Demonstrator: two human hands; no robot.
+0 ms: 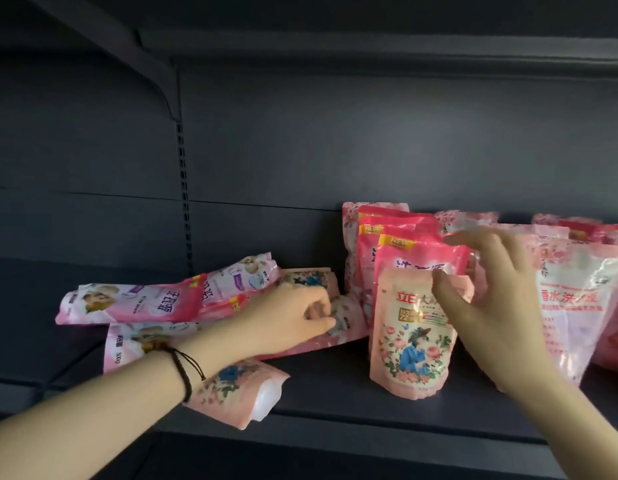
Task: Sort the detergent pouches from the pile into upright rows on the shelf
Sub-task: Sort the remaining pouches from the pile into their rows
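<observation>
A pile of pink detergent pouches [151, 303] lies flat on the dark shelf [335, 403] at the left. My left hand [287, 320] reaches into the pile and its fingers curl on a floral pouch [342, 317] lying there. A small peach floral pouch [411, 344] stands upright in front of a row of upright pink pouches [404, 251]. My right hand [491, 306] is at the top of that standing pouch, thumb on its upper edge and fingers spread behind it. Another floral pouch [238, 389] lies flat near the shelf's front edge.
More upright pink pouches [574, 306] stand in rows at the right. The shelf's back panel and a slotted upright post [183, 188] are behind the pile. An upper shelf with a bracket [155, 64] hangs overhead. Bare shelf surface shows between the fallen front pouch and the standing one.
</observation>
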